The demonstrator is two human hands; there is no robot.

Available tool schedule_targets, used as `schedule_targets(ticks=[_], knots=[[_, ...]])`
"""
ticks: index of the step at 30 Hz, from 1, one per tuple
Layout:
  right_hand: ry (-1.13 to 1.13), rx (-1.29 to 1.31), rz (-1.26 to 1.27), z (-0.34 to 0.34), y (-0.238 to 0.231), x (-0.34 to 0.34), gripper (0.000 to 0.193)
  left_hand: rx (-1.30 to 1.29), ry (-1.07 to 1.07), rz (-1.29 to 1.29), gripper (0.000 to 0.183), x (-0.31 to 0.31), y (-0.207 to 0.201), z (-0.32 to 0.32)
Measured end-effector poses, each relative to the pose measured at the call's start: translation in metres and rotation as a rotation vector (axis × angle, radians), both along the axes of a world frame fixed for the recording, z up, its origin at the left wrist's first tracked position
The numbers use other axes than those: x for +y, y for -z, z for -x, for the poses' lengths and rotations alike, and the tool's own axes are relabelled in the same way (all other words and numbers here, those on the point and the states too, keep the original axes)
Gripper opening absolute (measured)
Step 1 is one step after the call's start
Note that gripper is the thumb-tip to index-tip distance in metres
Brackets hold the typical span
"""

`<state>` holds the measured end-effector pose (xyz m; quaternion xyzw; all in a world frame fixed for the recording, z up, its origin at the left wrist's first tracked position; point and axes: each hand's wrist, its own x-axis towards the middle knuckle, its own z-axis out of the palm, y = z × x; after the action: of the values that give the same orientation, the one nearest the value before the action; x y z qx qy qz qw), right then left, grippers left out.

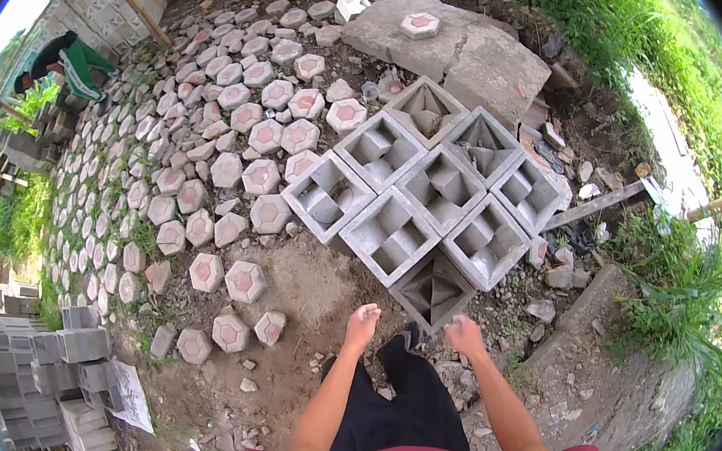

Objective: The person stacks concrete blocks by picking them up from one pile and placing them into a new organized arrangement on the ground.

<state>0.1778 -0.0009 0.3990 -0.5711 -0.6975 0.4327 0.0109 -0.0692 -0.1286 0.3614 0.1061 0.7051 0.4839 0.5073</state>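
Several square grey concrete ventilation blocks stand packed together in front of me, their openings facing up. The nearest is a darker block point(433, 290) with a pyramid-like inner pattern; beside it sit a block with stepped inner cubes point(393, 268) and another block point(508, 269). My left hand point(363, 325) hovers left of the dark block, fingers curled, with nothing visible in them. Just off the near corner of that block is my right hand point(464, 337), fingers curled and slightly blurred. It appears apart from the block, and I see nothing in it.
Rows of hexagonal pavers point(261, 176) with pinkish centres cover the ground to the left. A cracked concrete slab point(485, 64) bears one more paver point(420, 24). Grey blocks point(82, 344) are stacked at the left. Rubble and grass lie right. Another person point(75, 64) bends far left.
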Motion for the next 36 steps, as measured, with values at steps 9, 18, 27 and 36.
schedule_targets(ticks=[9, 18, 27, 36], knots=[[-0.436, 0.093, -0.052, 0.083, -0.102, -0.078, 0.045, 0.124, -0.154, -0.074, 0.034, -0.128, -0.096, 0.024], [-0.765, 0.308, 0.019, 0.201, -0.142, -0.239, 0.041, 0.058, -0.751, -0.137, 0.029, -0.385, -0.174, 0.011], [-1.098, 0.416, 0.187, 0.279, -0.178, -0.428, 0.036, 0.103, -1.323, -0.238, 0.025, -0.578, -0.236, -0.017], [-1.427, 0.439, 0.252, 0.391, -0.168, -0.528, 0.029, 0.086, -1.623, -0.261, 0.025, -0.631, -0.221, 0.006]])
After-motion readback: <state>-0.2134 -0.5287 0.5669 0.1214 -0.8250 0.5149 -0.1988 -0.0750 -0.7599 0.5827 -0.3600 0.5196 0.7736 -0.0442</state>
